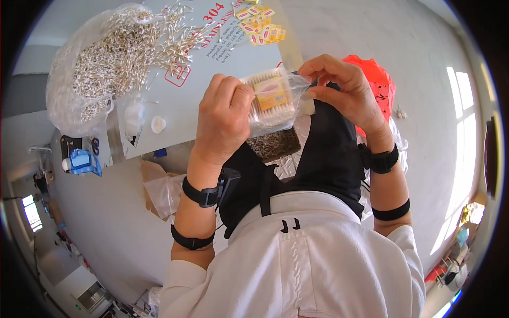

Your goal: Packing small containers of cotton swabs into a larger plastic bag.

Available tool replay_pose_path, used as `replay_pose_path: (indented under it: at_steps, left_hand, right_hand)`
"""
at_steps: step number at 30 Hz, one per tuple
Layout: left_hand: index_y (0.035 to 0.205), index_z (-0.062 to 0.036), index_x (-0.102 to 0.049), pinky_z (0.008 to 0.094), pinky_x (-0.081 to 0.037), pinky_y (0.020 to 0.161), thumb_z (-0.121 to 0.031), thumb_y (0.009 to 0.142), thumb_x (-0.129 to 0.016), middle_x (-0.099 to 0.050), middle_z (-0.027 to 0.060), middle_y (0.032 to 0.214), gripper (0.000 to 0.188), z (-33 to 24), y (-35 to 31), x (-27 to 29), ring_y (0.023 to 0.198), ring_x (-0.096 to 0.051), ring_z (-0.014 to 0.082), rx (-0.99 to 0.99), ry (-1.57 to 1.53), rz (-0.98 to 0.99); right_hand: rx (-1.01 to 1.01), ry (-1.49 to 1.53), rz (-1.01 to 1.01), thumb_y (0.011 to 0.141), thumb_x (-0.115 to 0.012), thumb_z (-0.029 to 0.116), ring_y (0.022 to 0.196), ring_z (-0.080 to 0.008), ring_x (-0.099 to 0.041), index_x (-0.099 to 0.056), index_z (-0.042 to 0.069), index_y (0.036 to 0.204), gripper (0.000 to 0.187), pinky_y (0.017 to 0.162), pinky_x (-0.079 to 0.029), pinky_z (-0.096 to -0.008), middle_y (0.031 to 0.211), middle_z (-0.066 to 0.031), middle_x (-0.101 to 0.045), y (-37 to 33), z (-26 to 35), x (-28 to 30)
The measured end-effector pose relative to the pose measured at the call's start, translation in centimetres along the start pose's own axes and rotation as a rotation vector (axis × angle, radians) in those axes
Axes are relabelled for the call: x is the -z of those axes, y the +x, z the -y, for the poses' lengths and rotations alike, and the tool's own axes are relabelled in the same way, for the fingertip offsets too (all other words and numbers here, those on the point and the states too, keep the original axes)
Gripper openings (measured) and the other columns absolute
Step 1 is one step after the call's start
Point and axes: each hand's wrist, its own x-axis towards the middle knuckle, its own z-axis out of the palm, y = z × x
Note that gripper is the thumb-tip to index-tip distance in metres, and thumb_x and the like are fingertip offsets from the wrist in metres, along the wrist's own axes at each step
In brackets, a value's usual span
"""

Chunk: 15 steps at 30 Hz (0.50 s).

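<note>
A clear plastic bag of cotton swabs (277, 112) is held up over my lap at the table's edge. Through the film shows a yellow label card (271, 94) lying on the rows of white swab tips. My left hand (225, 111) is closed on the bag's left side, its fingers curled and partly hiding it. On the other side, my right hand (347, 90) pinches the loose film at the bag's right end between thumb and fingers.
A large bag of loose cotton swabs (111, 63) spills across the grey table (183, 114). Small yellow cards (260, 24) lie at the far edge. A white round pad (158, 124), scissors (95, 146) and a blue packet (82, 160) are left. A red bag (376, 79) is right; below, a box (275, 146).
</note>
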Motion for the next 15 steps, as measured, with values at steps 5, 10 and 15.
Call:
replay_pose_path:
  at_steps: [5, 10, 15]
  left_hand:
    - [0.08, 0.0001, -0.055, 0.0378, -0.047, 0.061, 0.006, 0.071, -0.065, -0.05, 0.0102, 0.078, 0.015, -0.2, 0.1, 0.0, 0.074, -0.052, 0.0283, 0.016, -0.003, 0.0]
    - [0.08, 0.0003, -0.056, 0.0377, -0.046, 0.061, 0.008, 0.071, -0.066, -0.05, 0.01, 0.078, 0.016, -0.2, 0.0, 0.1, 0.074, -0.052, 0.0283, 0.026, -0.007, -0.002]
    - [0.084, 0.0003, -0.056, 0.0379, -0.046, 0.063, 0.009, 0.074, -0.066, -0.053, 0.0113, 0.079, 0.017, -0.5, -0.1, 0.3, 0.073, -0.053, 0.03, 0.06, -0.023, 0.008]
  right_hand:
    - [-0.109, 0.185, -0.031, 0.083, -0.07, 0.001, 0.078, -0.0063, -0.054, -0.066, 0.0, 0.1, 0.017, 0.073, -0.048, -0.0222, 0.085, -0.0008, -0.061, 0.0, -1.0, -0.6]
    - [-0.025, 0.113, -0.051, 0.084, -0.067, -0.002, 0.075, -0.0093, -0.055, -0.063, -0.003, 0.091, 0.008, 0.069, -0.047, -0.0245, 0.081, -0.0029, -0.059, 0.0, -0.6, -0.6]
    - [0.263, -0.251, -0.041, 0.083, -0.062, -0.005, 0.07, -0.0217, -0.054, -0.058, -0.003, 0.086, 0.006, 0.067, -0.045, -0.0291, 0.079, -0.0098, -0.055, 0.4, 1.0, -0.1]
